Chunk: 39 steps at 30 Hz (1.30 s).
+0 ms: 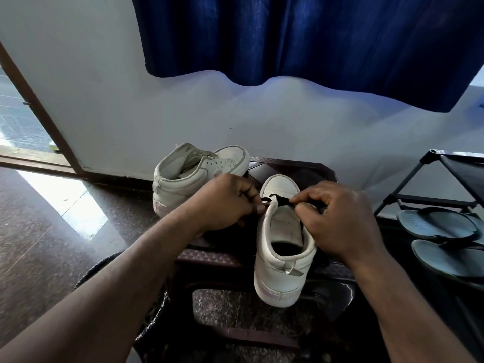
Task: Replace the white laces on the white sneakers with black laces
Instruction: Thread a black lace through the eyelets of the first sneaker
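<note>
Head view. Near white sneaker (284,273) stands heel toward the viewer on a dark stool (209,255). Black lace (281,200) crosses its front, just behind the toe cap. Left hand (225,203), fingers curled, pinches the lace at the shoe's left edge; right hand (337,218) pinches it between thumb and forefinger at the right edge. Second white sneaker (193,176), eyelets bare, sits behind and to the left. Grey sandals (440,226) rest on a rack (429,163) at right
</note>
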Tool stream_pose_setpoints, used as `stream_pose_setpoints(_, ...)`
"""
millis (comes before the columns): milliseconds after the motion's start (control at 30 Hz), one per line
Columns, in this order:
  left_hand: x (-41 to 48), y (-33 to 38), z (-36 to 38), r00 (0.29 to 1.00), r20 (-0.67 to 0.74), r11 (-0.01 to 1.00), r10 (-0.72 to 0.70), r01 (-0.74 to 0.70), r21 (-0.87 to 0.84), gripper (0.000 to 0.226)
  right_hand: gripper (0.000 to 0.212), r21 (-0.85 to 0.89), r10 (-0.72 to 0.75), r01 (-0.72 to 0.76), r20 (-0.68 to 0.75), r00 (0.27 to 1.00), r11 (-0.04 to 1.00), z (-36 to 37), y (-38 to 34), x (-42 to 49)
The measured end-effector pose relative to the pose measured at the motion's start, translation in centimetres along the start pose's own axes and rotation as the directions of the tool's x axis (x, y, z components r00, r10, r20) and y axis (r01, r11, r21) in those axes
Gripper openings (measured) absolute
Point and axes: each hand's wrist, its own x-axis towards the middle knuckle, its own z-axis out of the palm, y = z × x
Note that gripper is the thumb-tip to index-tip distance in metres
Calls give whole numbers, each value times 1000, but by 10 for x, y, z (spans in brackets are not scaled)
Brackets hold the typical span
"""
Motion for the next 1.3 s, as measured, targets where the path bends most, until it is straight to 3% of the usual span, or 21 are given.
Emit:
stream_pose_setpoints(167, -1, 5, 1, 992, 14, 990, -124, 125, -59, 7, 30, -40, 2, -1, 10, 1000, 999, 0, -2, 1)
stream_pose_setpoints(367, 2, -2, -2, 983, 56, 927, -176, 185, -325, 8, 34, 4, -3, 3, 18, 1000, 1000, 3, 0, 2)
stream_pose_setpoints(567, 3, 1, 5, 997, -22, 997, -78, 78, 12, 10, 30, 58, -60, 59, 24, 998, 997, 7, 3, 3)
stream_pose_setpoints(700, 9, 6, 0, 988, -152, 989, 12, 11, 147, 10, 34, 69, -108, 103, 78, 991, 992, 6, 4, 3)
stream_pose_setpoints(900, 10, 12, 2, 960, -218, 938, 174, -95, 334, 13, 28, 27, -163, 161, 114, 980, 987, 2, 2, 4)
stream_pose_setpoints(1000, 13, 10, 5, 964, -205, 967, 168, -121, 223, 14, 25, 7, -191, 191, 117, 975, 982, 1, 3, 3)
stream_pose_setpoints(1100, 14, 12, 5, 973, -202, 982, 109, -138, -132, 7, 25, 1, -211, 213, 141, 967, 977, 0, 4, 4)
stream_pose_setpoints(1167, 13, 16, 2, 972, -226, 920, 64, -146, -365, 6, 24, 25, -245, 244, 125, 962, 970, 1, 6, 3)
stream_pose_setpoints(1233, 12, 20, 0, 962, -262, 866, 76, -193, -461, 9, 17, 144, -199, 188, 65, 978, 972, 4, 6, 4)
stream_pose_setpoints(1300, 11, 22, 0, 940, -301, 854, 159, -284, -435, 14, 12, 277, -50, 40, 31, 998, 960, 7, 6, 8)
